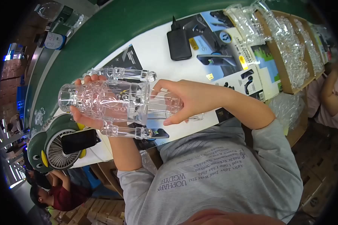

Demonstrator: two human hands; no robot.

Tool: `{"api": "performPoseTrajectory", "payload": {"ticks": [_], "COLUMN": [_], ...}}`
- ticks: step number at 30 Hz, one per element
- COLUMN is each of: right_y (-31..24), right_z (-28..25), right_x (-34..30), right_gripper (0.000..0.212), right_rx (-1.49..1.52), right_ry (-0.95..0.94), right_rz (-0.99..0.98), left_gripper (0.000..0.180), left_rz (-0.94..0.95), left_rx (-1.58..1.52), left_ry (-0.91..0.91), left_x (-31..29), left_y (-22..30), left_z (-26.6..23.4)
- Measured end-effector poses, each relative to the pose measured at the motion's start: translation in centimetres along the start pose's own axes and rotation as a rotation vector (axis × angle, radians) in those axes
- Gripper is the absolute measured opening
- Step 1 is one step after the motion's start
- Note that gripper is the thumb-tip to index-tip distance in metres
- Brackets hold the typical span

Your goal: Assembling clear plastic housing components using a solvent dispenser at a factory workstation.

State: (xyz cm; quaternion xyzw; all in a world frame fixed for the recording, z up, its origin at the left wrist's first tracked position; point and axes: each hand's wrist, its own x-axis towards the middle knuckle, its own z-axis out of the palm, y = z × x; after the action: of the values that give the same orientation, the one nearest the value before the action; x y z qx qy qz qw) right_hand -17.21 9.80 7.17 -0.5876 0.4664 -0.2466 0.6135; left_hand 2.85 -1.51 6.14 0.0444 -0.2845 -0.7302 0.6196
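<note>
A clear plastic rocket-shaped body [118, 99] lies sideways in front of me, its ribbed, narrower end to the left. Slim clear tubes stand along its sides, one at the far side [133, 74] and one at the near side [125, 132]. My left hand [87, 119] wraps around the ribbed part, fingers over the far side and thumb on the near side. At the wide end, my right hand [187, 98] closes its thumb and fingers around a narrower clear piece [163, 105]. Whether that piece is fully seated in the body I cannot tell.
Printed cardboard sheets [221, 56] cover the green table [112, 37]. A black rectangular device [179, 45] lies on them. Right, a cardboard tray [276, 62] holds many clear parts. Left are a penguin-shaped fan [52, 150], a smartphone [79, 141], a bottle [60, 13] and a jar [52, 40].
</note>
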Motion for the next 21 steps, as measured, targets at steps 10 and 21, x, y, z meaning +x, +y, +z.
{"api": "performPoseTrajectory", "payload": {"ticks": [10,21], "right_y": [-1.9,-3.2], "right_z": [-5.1,-17.6], "right_x": [-2.9,8.4], "right_gripper": [0.053,0.051], "right_rx": [-0.858,-1.393], "right_ry": [0.738,0.756], "right_rz": [-0.204,0.016], "left_gripper": [0.048,0.014], "left_rz": [-0.277,0.067], "left_rx": [0.582,1.373], "left_ry": [0.089,-0.435], "left_x": [-0.6,-2.8], "left_y": [-2.2,-5.1], "left_z": [-0.1,-0.4]}}
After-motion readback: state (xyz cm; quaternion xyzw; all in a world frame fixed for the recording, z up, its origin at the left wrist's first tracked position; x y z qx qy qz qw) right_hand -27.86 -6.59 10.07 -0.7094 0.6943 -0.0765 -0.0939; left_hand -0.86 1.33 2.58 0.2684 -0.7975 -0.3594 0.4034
